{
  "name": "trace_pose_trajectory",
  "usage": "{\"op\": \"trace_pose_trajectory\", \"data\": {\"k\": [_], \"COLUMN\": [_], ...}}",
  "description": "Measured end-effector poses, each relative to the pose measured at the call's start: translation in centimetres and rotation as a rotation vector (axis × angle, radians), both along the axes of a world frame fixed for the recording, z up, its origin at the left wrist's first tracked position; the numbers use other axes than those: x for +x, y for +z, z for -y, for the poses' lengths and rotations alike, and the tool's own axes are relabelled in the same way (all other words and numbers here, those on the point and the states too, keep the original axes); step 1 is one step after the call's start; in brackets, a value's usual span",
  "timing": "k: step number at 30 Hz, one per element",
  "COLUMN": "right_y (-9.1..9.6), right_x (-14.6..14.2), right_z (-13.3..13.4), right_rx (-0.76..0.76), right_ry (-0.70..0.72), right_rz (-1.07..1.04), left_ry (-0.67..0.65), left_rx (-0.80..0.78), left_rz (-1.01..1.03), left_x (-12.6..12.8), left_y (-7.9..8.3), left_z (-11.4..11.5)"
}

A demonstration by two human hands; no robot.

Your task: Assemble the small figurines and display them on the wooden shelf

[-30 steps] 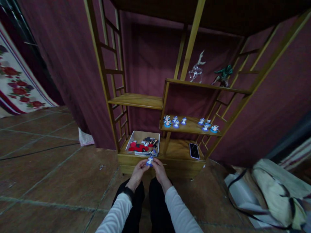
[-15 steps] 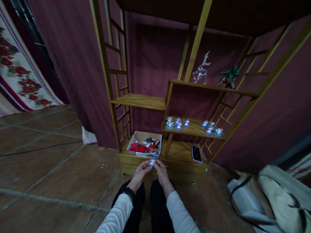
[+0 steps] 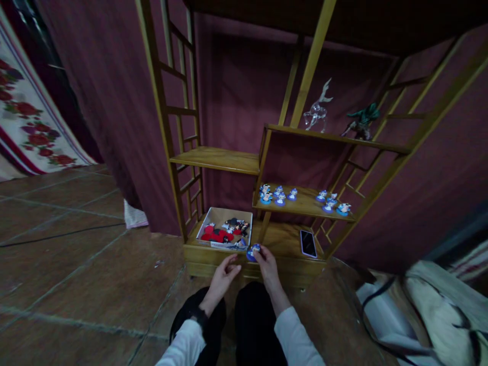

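- A small figurine [image 3: 252, 251], blue at the base and pale above, is pinched in the fingertips of the right hand [image 3: 269, 265]. It is held over the front edge of the bottom board [image 3: 284, 238] of a wooden shelf unit [image 3: 313, 61], just beside the near right corner of a cardboard box [image 3: 223, 215]. The light fingertip grip looks suited to so slight a piece.
- The left hand [image 3: 224, 272] hangs empty close by, fingers loosely curled and parted, touching nothing. The two hands are apart. A dark band [image 3: 198, 316], probably a watch, circles the left wrist.
- The box lies open-topped on the bottom board, holding red pieces [image 3: 215, 235] and darker bits too dim to make out. Its low walls seem there to keep loose items together.
- A phone [image 3: 308, 243] rests flat, screen up, at the right end of the same board, well apart from the box.
- On the middle shelf [image 3: 303, 204], matching blue-based figurines stand upright in a left cluster [image 3: 276, 193] and a right cluster [image 3: 332, 203], with bare wood between them.
- Higher up, a glass deer [image 3: 316, 109] and a green figure [image 3: 362, 120] stand near each other on the upper shelf [image 3: 335, 137], where they appear to be on display.
- The person crouches on a tiled floor [image 3: 76, 254], with a pale bag [image 3: 438, 305] slumped at the right and a flowered cloth [image 3: 23, 122] hanging at the left.
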State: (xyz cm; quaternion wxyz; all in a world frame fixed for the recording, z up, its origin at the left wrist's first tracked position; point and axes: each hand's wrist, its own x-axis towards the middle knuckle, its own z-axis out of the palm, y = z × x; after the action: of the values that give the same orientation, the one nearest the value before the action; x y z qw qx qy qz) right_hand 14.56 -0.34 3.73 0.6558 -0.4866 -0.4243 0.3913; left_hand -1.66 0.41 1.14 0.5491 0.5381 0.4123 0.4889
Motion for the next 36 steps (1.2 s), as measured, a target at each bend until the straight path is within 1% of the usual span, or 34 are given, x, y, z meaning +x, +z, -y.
{"op": "trace_pose_trajectory", "data": {"k": [2, 4, 6, 8, 9, 11, 14, 17, 20, 24, 27, 32, 36], "right_y": [3.1, 6.7, 10.0, 12.6, 13.6, 14.9, 15.6, 15.3, 14.5, 13.3, 13.0, 13.7, 13.9], "right_x": [3.6, 7.9, 12.4, 16.7, 18.6, 21.8, 24.5, 25.3, 25.2, 24.7, 24.1, 22.4, 20.8], "right_z": [-0.4, -1.3, -2.8, -4.7, -5.8, -8.1, -11.1, -13.0, -13.7, -13.0, -12.0, -11.2, -11.2], "right_rx": [0.07, 0.131, 0.184, 0.222, 0.222, 0.198, 0.182, 0.158, 0.14, 0.124, 0.13, 0.165, 0.177], "right_ry": [-0.075, -0.143, -0.238, -0.341, -0.378, -0.419, -0.446, -0.441, -0.418, -0.364, -0.316, -0.254, -0.21], "right_rz": [0.086, 0.184, 0.257, 0.345, 0.388, 0.469, 0.53, 0.546, 0.528, 0.487, 0.438, 0.37, 0.395], "left_ry": [-0.019, -0.032, -0.055, -0.081, -0.086, -0.09, -0.087, -0.098, -0.102, -0.107, -0.116, -0.11, -0.132], "left_rx": [-0.003, 0.009, 0.02, 0.016, 0.012, 0.007, 0.006, -0.009, -0.04, -0.081, -0.091, -0.105, -0.094], "left_rz": [-0.052, -0.097, -0.137, -0.182, -0.199, -0.224, -0.25, -0.254, -0.228, -0.21, -0.185, -0.157, -0.162], "left_x": [-0.4, -0.7, -0.8, -0.7, -0.7, -0.5, -0.1, 0.2, 0.4, 0.4, 0.4, 0.7, 0.8], "left_y": [-0.1, 0.0, 0.0, -0.1, -0.1, -0.3, -0.7, -0.7, -0.3, 0.1, -0.1, -0.9, -1.5], "left_z": [-0.3, -0.5, -0.7, -0.9, -1.0, -1.3, -1.6, -1.8, -1.7, -1.7, -2.0, -2.2, -2.3]}}
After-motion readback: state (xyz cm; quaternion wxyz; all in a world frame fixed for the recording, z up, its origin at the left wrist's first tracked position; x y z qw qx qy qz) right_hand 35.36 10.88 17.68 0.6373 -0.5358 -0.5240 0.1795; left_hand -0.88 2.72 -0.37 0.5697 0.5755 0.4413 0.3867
